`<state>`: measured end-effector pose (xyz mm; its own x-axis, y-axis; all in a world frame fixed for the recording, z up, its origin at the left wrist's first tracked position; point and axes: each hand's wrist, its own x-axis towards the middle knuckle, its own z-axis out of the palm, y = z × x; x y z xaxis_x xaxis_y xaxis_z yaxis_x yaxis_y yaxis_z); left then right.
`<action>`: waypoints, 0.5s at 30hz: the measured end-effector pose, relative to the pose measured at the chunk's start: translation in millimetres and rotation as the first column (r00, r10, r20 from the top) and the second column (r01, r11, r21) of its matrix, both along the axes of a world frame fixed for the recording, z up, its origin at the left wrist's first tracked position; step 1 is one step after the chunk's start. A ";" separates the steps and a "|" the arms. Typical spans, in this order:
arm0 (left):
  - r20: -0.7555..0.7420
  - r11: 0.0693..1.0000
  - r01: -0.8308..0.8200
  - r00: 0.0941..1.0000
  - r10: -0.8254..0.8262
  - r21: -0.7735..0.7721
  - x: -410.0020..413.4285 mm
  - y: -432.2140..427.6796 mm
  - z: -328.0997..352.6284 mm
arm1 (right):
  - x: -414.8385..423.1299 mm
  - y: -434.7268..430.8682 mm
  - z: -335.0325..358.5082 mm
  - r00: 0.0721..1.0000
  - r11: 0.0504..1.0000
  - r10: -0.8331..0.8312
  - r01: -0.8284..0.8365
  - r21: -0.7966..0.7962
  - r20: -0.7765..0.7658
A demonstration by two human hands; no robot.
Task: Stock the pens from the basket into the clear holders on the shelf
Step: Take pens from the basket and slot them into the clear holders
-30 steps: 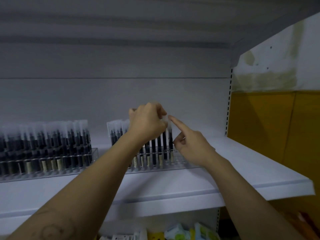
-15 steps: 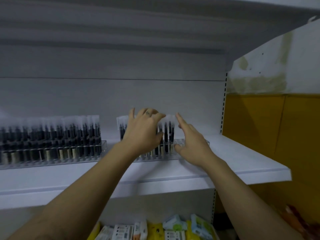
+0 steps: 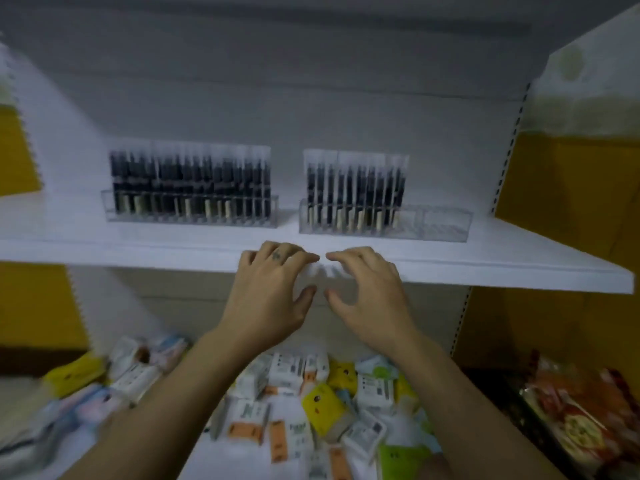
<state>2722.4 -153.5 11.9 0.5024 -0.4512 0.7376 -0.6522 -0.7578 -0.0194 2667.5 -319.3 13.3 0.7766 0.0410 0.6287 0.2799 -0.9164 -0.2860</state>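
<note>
Two clear holders stand on the white shelf [image 3: 485,265]. The left holder [image 3: 190,216] is packed with dark pens [image 3: 190,174]. The right holder [image 3: 384,223] has dark pens [image 3: 353,181] in its left part, while its right end [image 3: 446,223] shows none. My left hand [image 3: 273,296] and my right hand [image 3: 370,296] hover side by side in front of the shelf's front edge, below the right holder, fingers loosely curled with nothing in them. The basket is out of view.
Below the shelf lies a heap of small packets [image 3: 311,403] in white, yellow and orange. Red-orange wrapped goods [image 3: 571,410] sit at the lower right. Yellow panels [image 3: 568,188] flank the shelf unit on both sides.
Both hands have left the pens in the right holder and dropped below the shelf edge. The view has tilted down, so the packets underneath now show.
</note>
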 end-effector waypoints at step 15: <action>-0.748 0.956 -0.143 0.597 0.289 0.256 -42.4 85.7 -254.4 | -2.0 73.5 -264.0 0.667 0.990 0.136 -0.074 0.116 -0.733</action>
<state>2679.9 -67.8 -242.5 0.9466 -0.3200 -0.0398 -0.2966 -0.9123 0.2824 2665.5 -245.8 -250.7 0.9809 0.1314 -0.1431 0.0421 -0.8630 -0.5034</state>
